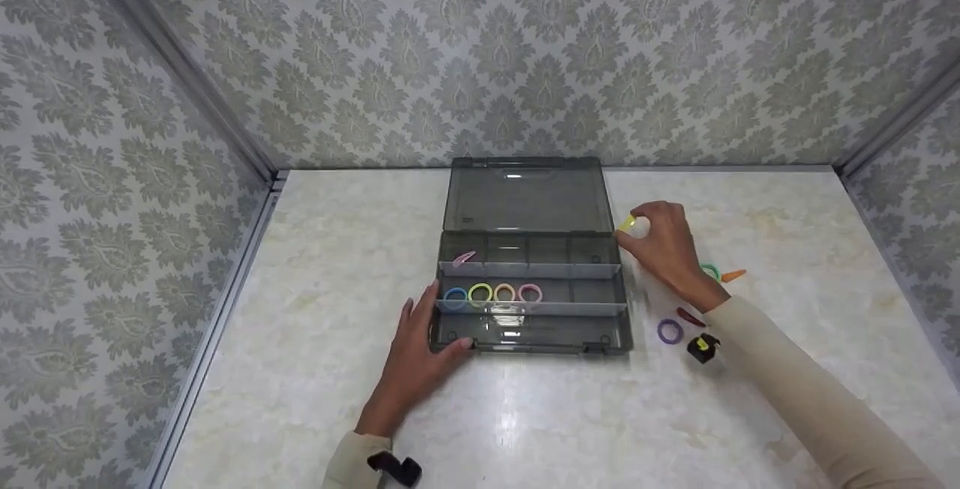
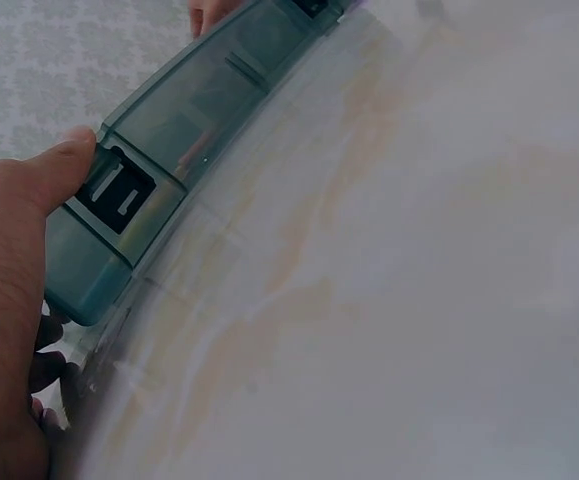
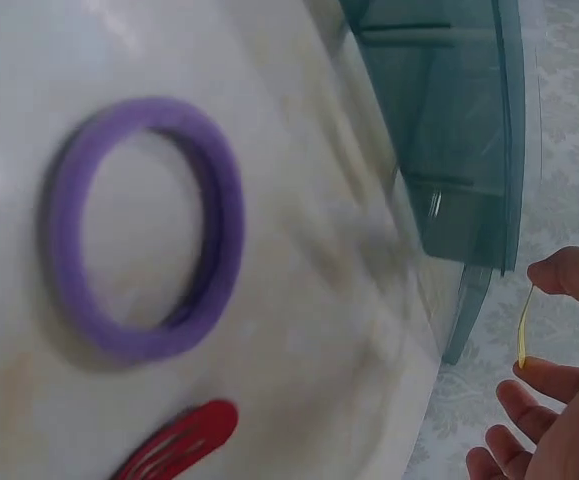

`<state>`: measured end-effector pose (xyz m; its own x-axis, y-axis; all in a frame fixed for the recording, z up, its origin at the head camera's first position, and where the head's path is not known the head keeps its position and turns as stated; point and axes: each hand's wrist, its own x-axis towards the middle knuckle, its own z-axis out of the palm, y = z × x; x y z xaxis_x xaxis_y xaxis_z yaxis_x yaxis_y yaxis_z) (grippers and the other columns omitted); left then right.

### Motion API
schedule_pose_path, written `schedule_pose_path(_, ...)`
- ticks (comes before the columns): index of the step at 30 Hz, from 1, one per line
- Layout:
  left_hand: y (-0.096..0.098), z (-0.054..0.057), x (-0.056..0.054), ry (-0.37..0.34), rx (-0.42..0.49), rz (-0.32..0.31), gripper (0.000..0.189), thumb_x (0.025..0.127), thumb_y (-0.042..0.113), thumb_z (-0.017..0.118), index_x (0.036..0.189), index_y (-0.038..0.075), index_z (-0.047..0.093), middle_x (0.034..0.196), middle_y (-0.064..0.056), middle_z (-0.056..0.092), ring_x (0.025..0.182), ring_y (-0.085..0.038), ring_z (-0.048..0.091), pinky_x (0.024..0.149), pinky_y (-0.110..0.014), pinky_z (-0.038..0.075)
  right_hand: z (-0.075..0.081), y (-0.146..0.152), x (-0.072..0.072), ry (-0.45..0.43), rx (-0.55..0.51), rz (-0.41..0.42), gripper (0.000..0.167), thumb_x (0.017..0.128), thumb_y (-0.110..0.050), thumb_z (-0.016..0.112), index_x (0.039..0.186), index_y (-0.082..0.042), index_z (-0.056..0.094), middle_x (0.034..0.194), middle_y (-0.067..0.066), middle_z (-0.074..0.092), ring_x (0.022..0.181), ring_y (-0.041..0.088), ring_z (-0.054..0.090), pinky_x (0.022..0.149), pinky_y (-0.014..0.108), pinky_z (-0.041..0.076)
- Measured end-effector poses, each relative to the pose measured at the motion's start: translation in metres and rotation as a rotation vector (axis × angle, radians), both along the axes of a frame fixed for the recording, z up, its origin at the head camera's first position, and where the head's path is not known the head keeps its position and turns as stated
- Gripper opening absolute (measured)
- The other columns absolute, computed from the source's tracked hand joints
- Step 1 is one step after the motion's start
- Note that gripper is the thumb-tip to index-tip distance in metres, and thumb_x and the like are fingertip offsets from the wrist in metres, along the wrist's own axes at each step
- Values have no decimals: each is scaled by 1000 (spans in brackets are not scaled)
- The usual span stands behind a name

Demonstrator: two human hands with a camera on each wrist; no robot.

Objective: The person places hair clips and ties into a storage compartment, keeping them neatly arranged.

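A grey see-through plastic organizer box (image 1: 626, 331) lies with its lid (image 1: 529, 193) folded back. My left hand (image 1: 416, 354) holds its front left corner, thumb over the front wall and fingers along the left side. Between thumb and index finger, my right hand (image 1: 667, 245) pinches a yellow hair clip (image 3: 523, 330), just right of the box near the lid hinge. A pink hair clip (image 1: 464, 258) sits in the back row. Blue (image 1: 455, 298), yellow (image 1: 480, 294), orange (image 1: 504, 293) and pink (image 1: 530, 293) hair ties stand in the middle row.
Right of the box lie a purple hair tie (image 1: 670, 331), a red hair clip (image 1: 690, 316), a green hair tie (image 1: 709, 272) and an orange hair clip (image 1: 734, 276). A black wrist camera (image 1: 703, 348) is on the right sleeve. Patterned walls (image 1: 510, 61) border the table.
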<state>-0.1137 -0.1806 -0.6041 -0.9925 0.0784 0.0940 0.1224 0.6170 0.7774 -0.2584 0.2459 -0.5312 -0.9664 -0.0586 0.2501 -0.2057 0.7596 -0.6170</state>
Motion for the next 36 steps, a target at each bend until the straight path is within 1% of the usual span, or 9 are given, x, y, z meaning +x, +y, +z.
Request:
schedule_pose_path(4,-1,0,-2,-7,3,1,106,94,66,80,177,39,20,182,1,28,167,-49,12,125,-77,25,2,-13,-3,-5,0,33,43,98,-18,83,126,12,73,134,33,64,132,51,51,110,69,44)
schedule_pose_path(8,-1,-1,-2,-21,10,4,107,93,65,81,177,41,20,181,3,28,168,-47,11,126,-76,24,3,-26,-7,-1,22,61,40,97,-19,84,122,11,74,131,32,66,132,51,51,110,68,44)
schedule_pose_path(11,-2,-1,-2,-15,7,2,107,93,66,81,177,41,20,181,3,29,168,-46,12,126,-77,24,4,-37,-8,9,47,88,39,97,-20,85,118,10,75,127,31,67,130,51,53,108,67,46)
schedule_pose_path(15,-2,-3,-3,-2,-1,-6,107,93,70,78,177,41,19,181,2,29,168,-47,12,126,-77,24,6,-53,-10,22,72,135,39,96,-22,86,117,9,77,123,31,69,128,51,55,107,66,47)
schedule_pose_path(21,-1,-2,-3,-4,-5,-4,108,93,69,79,178,36,21,181,-3,30,167,-49,12,126,-76,25,9,-79,-8,30,103,182,43,95,-25,88,120,8,77,122,29,70,125,48,56,108,64,47)
schedule_pose_path(22,-1,-2,-3,-3,-7,-5,108,93,69,79,178,35,21,181,-3,30,167,-50,12,125,-77,25,9,-82,-8,28,104,188,44,94,-25,88,121,8,77,123,29,70,125,47,56,107,64,47)
schedule_pose_path(26,0,-2,-2,-6,-3,-4,109,93,69,79,178,34,22,181,-3,30,167,-49,12,126,-75,25,11,-95,-8,14,104,214,46,94,-27,89,122,7,78,124,27,70,124,45,59,107,63,48)
schedule_pose_path(31,0,-2,-2,4,1,-1,108,92,67,81,178,35,22,181,-1,31,167,-49,13,127,-74,25,13,-109,-10,-2,110,251,48,93,-31,89,121,7,78,122,26,70,122,45,60,106,63,48)
schedule_pose_path(36,-1,-2,-2,0,0,7,109,91,67,82,177,37,22,180,0,32,167,-49,14,126,-74,26,13,-123,-10,-45,77,296,47,92,-29,91,119,7,78,123,25,69,124,44,58,107,60,49)
